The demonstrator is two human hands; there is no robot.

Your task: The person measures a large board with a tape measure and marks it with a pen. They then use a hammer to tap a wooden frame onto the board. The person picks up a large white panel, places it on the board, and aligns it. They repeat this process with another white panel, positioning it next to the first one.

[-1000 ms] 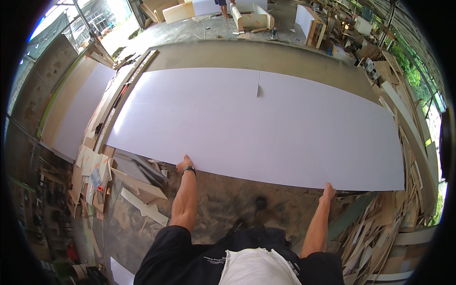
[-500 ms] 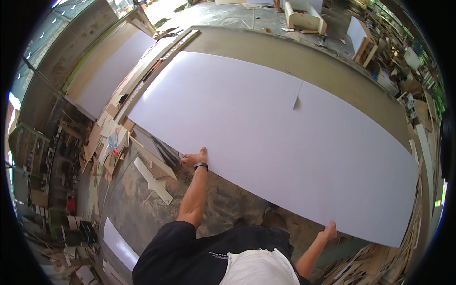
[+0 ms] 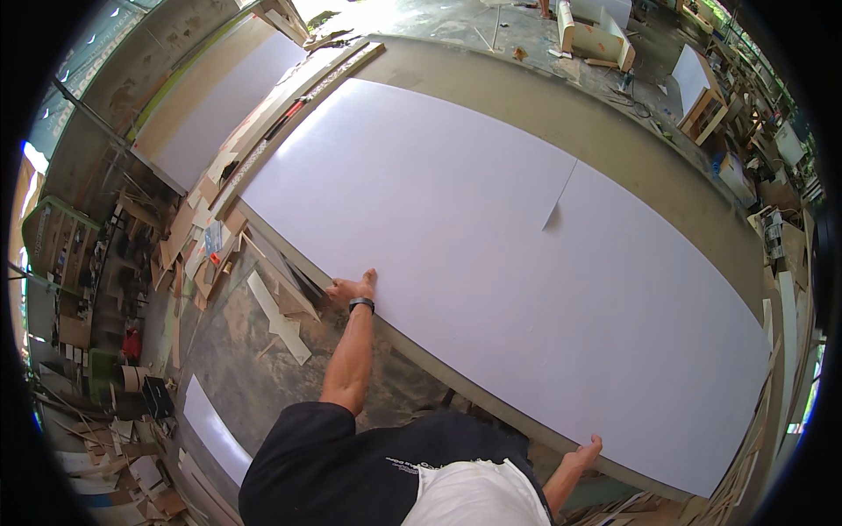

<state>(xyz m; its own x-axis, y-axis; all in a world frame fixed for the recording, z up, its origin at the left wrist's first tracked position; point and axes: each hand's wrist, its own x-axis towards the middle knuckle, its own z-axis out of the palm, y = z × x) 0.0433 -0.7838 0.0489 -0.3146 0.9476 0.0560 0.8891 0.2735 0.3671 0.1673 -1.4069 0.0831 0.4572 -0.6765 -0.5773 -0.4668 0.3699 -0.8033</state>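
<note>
A large, thin white laminate sheet (image 3: 438,219) lies across a brown board (image 3: 491,92) on a bench. My left hand (image 3: 353,287) grips its near edge left of the middle, thumb on top and fingers curled at the rim. Farther right, my right hand (image 3: 581,458) pinches the same edge close to the near right corner, its thumb up and its other fingers hidden below. From the sheet's far edge a short slit (image 3: 561,195) runs inward, with a slightly raised, shadowed tip.
A long wooden strip (image 3: 298,110) borders the sheet's left end. Offcuts (image 3: 281,316) litter the floor at left, near a curved white panel (image 3: 213,430). Scrap wood (image 3: 789,351) is piled along the right. Another pale sheet (image 3: 224,101) leans at the far left.
The sheet's near right corner and my right hand have come closer to me. More of the board's edge shows under the near rim. The slit looks longer. My left hand keeps its grip.
</note>
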